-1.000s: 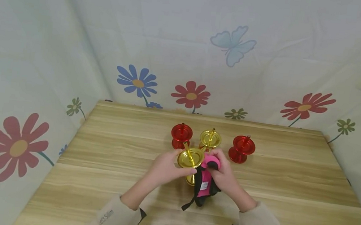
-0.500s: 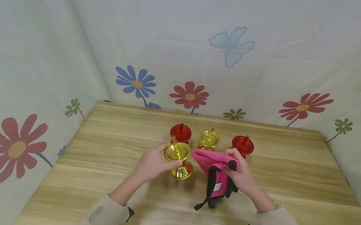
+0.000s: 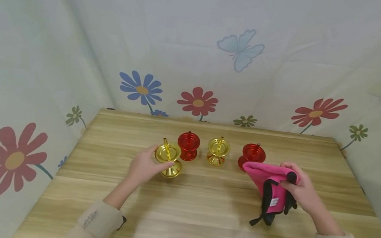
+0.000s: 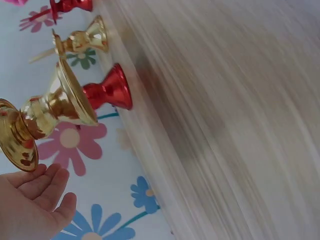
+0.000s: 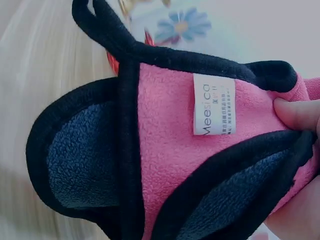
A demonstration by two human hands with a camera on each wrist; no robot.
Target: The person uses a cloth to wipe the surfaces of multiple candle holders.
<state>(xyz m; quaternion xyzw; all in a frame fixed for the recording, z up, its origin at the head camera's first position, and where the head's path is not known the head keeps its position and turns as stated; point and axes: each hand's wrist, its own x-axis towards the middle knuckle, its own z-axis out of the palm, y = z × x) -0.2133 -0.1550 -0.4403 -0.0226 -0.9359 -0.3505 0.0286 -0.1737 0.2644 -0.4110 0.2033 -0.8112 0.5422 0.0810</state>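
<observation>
My left hand grips a shiny gold candle holder by the rim of its upper dish. In the left wrist view the flared base of this gold holder appears raised off the table, with fingers at the dish. My right hand pinches a pink cloth with black trim, which hangs folded above the table. The right wrist view shows the dark grey reverse of the cloth, a white label and a black loop. Part of the right hand is behind the cloth.
Behind the hands stand a red candle holder, another gold one and a second red one, partly covered by the cloth. They are in a row on the wooden table. A flower-patterned curtain hangs behind.
Both hands were together at the gold holder with the cloth. They have drawn apart: the left took the gold holder leftward, while the right carried the cloth to the right.
</observation>
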